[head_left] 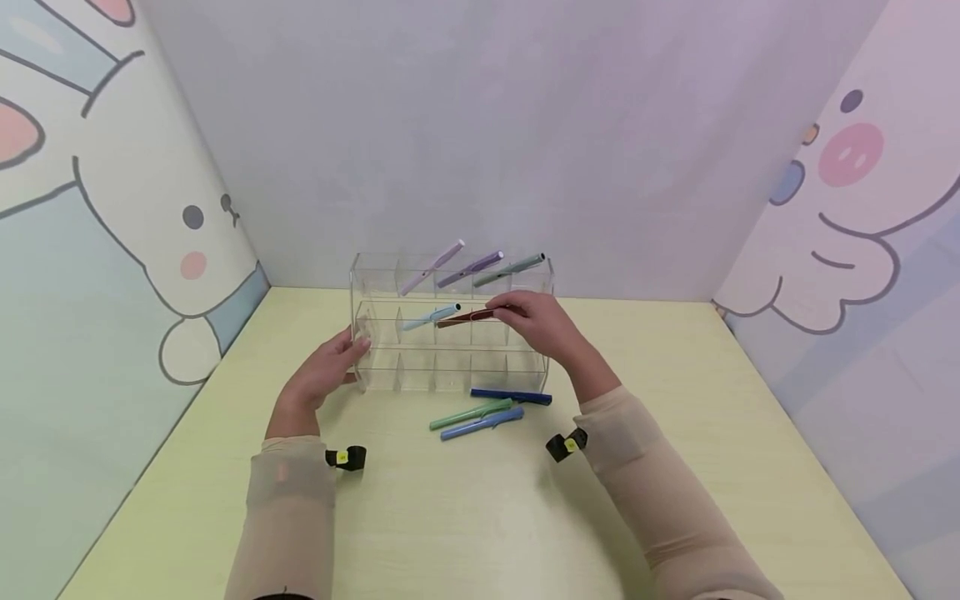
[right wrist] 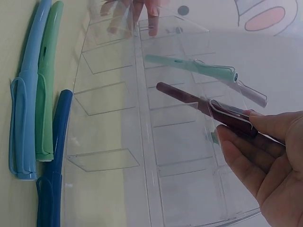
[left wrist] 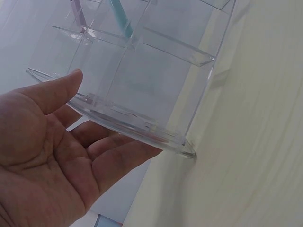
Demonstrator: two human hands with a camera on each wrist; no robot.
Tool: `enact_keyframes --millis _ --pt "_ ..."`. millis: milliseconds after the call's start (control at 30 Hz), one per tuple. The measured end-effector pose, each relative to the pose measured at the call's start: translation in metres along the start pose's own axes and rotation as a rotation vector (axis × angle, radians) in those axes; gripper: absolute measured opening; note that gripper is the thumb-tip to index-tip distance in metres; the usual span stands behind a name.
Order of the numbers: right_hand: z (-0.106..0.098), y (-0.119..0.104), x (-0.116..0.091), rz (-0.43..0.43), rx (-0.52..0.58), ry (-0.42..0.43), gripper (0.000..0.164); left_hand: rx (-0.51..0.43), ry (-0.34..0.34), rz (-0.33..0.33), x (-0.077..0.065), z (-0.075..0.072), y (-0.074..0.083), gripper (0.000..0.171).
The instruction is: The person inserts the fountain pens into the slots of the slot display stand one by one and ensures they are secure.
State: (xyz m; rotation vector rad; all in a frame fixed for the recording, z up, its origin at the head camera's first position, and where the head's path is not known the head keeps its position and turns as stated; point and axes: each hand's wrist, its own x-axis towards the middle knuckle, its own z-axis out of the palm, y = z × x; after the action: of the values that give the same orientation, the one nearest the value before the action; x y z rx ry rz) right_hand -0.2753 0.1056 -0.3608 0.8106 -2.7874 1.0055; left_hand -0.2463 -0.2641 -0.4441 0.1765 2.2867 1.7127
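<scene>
A clear acrylic pen rack (head_left: 450, 360) with tiers of compartments stands upright on the table. My left hand (head_left: 326, 368) grips its left side panel, thumb on the front edge and fingers behind, as the left wrist view shows. My right hand (head_left: 542, 325) pinches a dark red pen (right wrist: 232, 118) by its clip end, its other end pointing left over the middle tier. Beside that pen, a light blue pen (head_left: 431, 317) leans in the same tier. The top tier carries a lilac pen (head_left: 432, 267), a purple pen (head_left: 471, 269) and a grey-green pen (head_left: 510, 270).
On the table (head_left: 450, 517) before the rack lie a dark blue pen (head_left: 512, 397), a green pen (head_left: 471, 415) and a blue pen (head_left: 482, 423), close together. A pale wall (head_left: 525, 125) rises behind the rack, with cartoon-printed panels on both sides.
</scene>
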Motion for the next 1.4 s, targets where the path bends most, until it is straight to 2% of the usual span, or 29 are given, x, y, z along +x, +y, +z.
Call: enact_keyframes --millis 433,733,1167,1400 --pt "-0.005 -0.009 0.006 -0.018 -0.046 -0.066 0.027 0.004 -0.006 0.004 0.001 -0.001 0.001 0.064" --pt "-0.011 -0.004 -0.001 -0.023 0.0 -0.079 0.043 0.011 -0.005 0.004 0.001 0.0 0.001 0.064" --pt "-0.037 0.007 -0.038 -0.031 0.048 0.054 0.042 -0.002 -0.004 0.016 0.001 -0.001 0.0 0.063" --pt "-0.045 0.025 -0.063 0.031 0.068 0.137 0.04 0.014 -0.002 0.006 0.0 0.0 0.001 0.062"
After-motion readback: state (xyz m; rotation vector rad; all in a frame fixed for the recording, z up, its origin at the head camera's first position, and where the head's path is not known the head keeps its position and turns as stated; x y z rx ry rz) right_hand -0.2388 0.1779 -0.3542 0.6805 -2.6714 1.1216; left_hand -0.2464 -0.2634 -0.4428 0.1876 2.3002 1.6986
